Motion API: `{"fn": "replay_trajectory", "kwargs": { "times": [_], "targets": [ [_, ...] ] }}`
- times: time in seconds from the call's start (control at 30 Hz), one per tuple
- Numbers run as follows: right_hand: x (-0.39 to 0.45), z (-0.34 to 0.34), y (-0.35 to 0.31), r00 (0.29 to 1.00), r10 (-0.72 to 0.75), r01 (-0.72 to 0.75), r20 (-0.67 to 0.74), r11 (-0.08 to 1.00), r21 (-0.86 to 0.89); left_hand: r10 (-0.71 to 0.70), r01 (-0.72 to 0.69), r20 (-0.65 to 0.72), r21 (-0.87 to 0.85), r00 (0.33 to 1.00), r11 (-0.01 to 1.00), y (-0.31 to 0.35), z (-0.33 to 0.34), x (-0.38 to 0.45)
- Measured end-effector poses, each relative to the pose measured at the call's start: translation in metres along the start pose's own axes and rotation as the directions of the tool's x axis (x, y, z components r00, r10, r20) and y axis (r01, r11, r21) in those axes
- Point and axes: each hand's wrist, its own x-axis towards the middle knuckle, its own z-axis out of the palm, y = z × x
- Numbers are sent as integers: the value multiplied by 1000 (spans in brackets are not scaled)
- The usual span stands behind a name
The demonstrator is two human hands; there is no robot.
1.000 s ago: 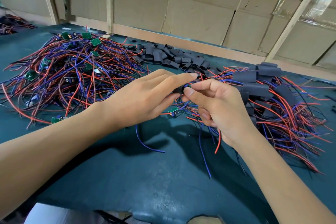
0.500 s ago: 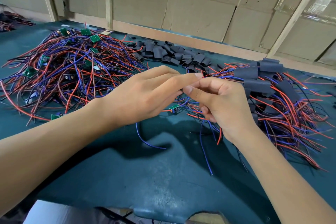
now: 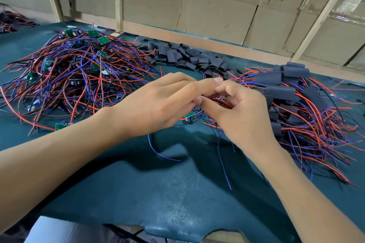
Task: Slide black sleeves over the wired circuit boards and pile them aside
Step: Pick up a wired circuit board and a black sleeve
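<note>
My left hand (image 3: pixel 158 104) and my right hand (image 3: pixel 241 112) meet fingertip to fingertip above the green mat (image 3: pixel 177 193). The right thumb and curled fingers pinch a bundle of red and blue wires (image 3: pixel 224 101). The left fingers close on the same spot; the black sleeve they hold is hidden behind them. A small green circuit board (image 3: pixel 188 117) hangs from these wires just below the left fingers. Loose ends of the wires trail down over the mat towards me.
A tangle of unsleeved boards and wires (image 3: pixel 79 77) lies at the left. Loose black sleeves (image 3: pixel 181 55) lie heaped at the back centre. Sleeved boards (image 3: pixel 286 92) are piled at the right. A cardboard wall (image 3: pixel 217 12) closes the back.
The two hands have closed together. The black sleeve seen between the fingertips a second ago is now covered by the fingers.
</note>
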Motion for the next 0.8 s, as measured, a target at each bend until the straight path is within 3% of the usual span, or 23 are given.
{"fn": "replay_trajectory", "kwargs": {
  "times": [0.1,0.2,0.3,0.4,0.6,0.8],
  "targets": [
    [2,-3,0,998,18,-16,-62,999,42,-88,86,-16,-93,996,992,2,-1,2],
    [10,-17,1,975,-10,20,-221,999,40,-218,214,-15,-134,976,968,1,-5,1],
    [19,-45,6,899,-77,26,-431,992,-124,-334,340,72,-90,940,936,-4,-7,-4],
    [28,-78,17,820,-73,-72,-568,971,-229,-409,427,196,-57,891,902,-7,-5,-8],
    [28,-104,37,836,141,-361,-530,869,-338,-411,467,398,-52,820,883,0,7,-13],
    [28,-96,29,865,58,-338,-499,801,-494,-423,455,277,-60,863,889,-4,6,-13]
  ]
}}
